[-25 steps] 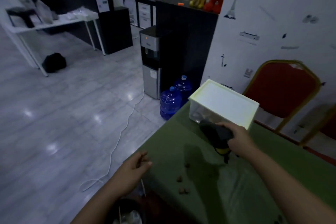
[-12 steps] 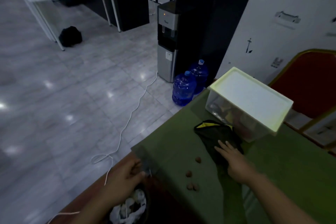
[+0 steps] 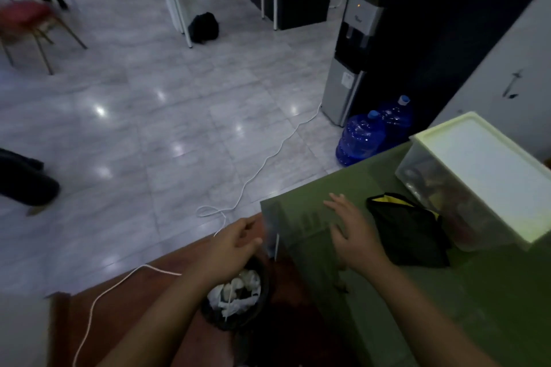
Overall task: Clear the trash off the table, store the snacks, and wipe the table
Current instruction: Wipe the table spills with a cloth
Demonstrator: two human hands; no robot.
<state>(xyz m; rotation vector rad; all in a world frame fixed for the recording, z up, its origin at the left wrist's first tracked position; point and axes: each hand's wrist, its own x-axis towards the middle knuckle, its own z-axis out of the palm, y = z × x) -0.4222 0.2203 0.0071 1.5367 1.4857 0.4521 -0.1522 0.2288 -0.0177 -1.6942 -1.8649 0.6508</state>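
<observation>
My right hand point(image 3: 354, 235) lies flat on the green tablecloth point(image 3: 465, 301), fingers spread, holding nothing, just left of a black and yellow cloth point(image 3: 411, 229). Small brown crumbs point(image 3: 340, 286) show beside its wrist; others may be hidden under the palm. At the table's corner edge my left hand point(image 3: 235, 244) is cupped with loosely curled fingers and nothing in it. It hovers above a black trash bin point(image 3: 262, 301) holding crumpled white paper. A clear storage box point(image 3: 447, 202) with a pale lid, snacks inside, stands at the right.
A white cable point(image 3: 259, 167) runs across the shiny tiled floor to a water dispenser point(image 3: 351, 68). Two blue water jugs point(image 3: 360, 140) stand by the table's far end. A dark shoe point(image 3: 26, 181) shows at the left. A red chair point(image 3: 26, 23) stands far left.
My right hand let go of the black and yellow cloth and slid left over the spot where the crumbs lay. My left hand stayed at the table edge above the bin. The view tilted down.
</observation>
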